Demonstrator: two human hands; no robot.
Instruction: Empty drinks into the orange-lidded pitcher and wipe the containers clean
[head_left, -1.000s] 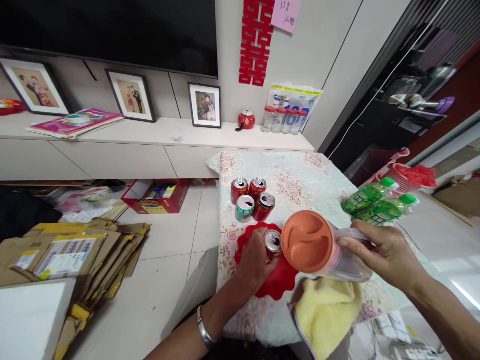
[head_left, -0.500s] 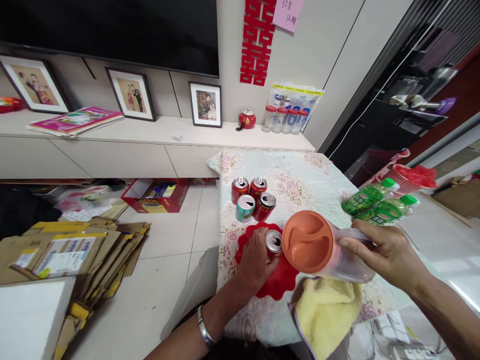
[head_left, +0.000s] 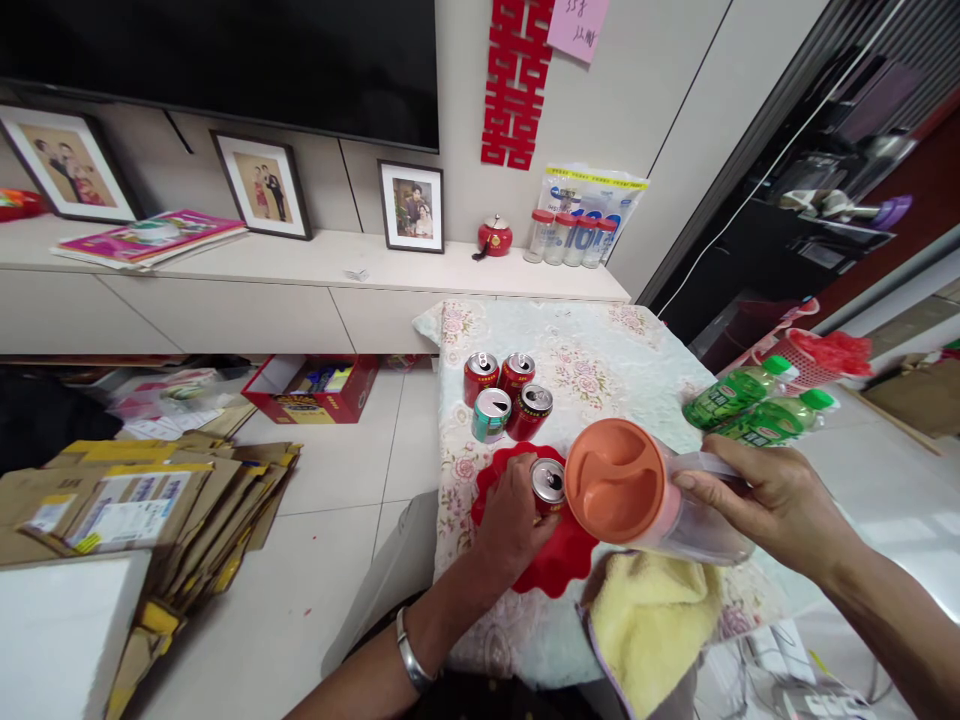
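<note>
Desk [head_left: 585,335]: covered with a flowered cloth; far edge close to a white cabinet [head_left: 300,262].
Left hand [head_left: 514,515]: fingers curled around a drink can; silver bracelet [head_left: 414,652] on the wrist.
Drink can [head_left: 549,482]: red, silver top, opened; over the tray, toward the desk's near left corner; whether its base touches the tray cannot be told.
Tray [head_left: 566,565]: red, wavy rim, near the left edge.
Right hand [head_left: 761,490]: closed around the jug's handle.
Jug [head_left: 694,530]: clear, tipped toward the left edge; orange lid [head_left: 615,482] just beside the can, contact uncertain.
Standing cans: four, grouped near the left edge, beyond the tray; three red [head_left: 481,380] [head_left: 517,372] [head_left: 530,412], one green [head_left: 491,415].
Yellow towel [head_left: 652,620]: on the near edge, partly hanging over, below the jug.
Green bottles: two [head_left: 739,392] [head_left: 776,418], together at the right edge.
Jars [head_left: 556,240]: glass, red lids, in a row on the cabinet.
</note>
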